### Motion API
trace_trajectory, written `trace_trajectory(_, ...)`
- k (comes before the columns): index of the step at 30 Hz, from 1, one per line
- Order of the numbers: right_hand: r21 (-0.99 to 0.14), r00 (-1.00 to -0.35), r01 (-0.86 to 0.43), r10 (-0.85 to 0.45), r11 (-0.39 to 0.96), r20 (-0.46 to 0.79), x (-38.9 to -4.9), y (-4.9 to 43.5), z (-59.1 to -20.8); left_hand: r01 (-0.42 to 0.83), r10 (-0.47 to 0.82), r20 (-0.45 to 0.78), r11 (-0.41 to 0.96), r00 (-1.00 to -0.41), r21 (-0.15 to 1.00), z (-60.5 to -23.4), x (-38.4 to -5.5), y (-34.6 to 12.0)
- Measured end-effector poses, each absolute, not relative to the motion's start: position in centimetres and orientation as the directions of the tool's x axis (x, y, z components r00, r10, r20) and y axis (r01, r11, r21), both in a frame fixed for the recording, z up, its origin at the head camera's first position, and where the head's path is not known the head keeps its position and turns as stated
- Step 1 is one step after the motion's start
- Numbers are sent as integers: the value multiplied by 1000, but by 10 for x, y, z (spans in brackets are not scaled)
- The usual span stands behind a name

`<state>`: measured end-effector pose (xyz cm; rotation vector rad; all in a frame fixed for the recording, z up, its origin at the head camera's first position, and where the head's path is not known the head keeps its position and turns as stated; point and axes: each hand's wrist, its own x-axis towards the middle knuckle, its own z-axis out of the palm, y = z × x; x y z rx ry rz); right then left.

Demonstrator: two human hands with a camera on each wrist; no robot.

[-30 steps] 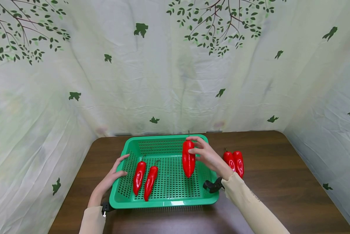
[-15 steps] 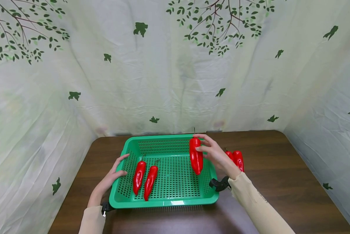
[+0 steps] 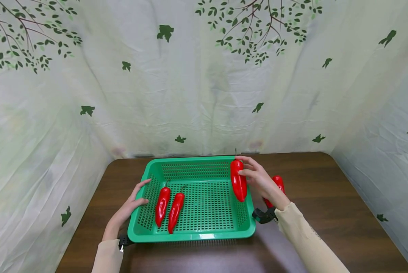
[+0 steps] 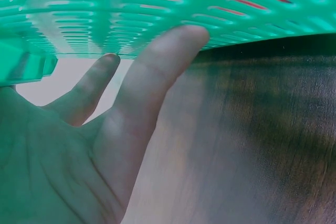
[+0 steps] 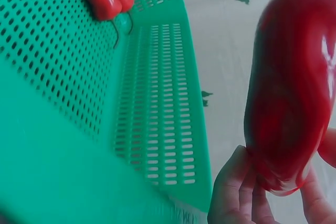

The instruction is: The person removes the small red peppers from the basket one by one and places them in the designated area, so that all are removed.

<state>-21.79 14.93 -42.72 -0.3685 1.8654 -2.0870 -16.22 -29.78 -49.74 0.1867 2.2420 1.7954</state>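
My right hand pinches a red pepper near its stem end, with the tip pointing down over the right side of a green perforated basket. Thumb and fingers grip it in the right wrist view, where the glossy pepper fills the right side. My left hand touches the basket's left side with extended fingers; the left wrist view has its thumb against the slotted wall. Inside the basket, toward the left, lie two red peppers, one beside the other.
To the right of the basket, a red pepper lies on the brown wooden table, partly hidden by my right hand and wrist. A bit of red pepper also shows below the wrist. A leaf-printed curtain surrounds the table.
My right hand has carried the pepper rightward, from above the basket's inside to its right edge, and now covers more of the peppers on the table. The left hand stays in place.
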Motion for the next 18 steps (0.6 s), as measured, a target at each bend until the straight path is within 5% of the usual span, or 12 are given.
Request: trace_trajectory(18, -993, -938, 67, -344, -94, -31, -215, 179, -434, -54, 260, -115, 232, -959, 971, -496, -161, -297)
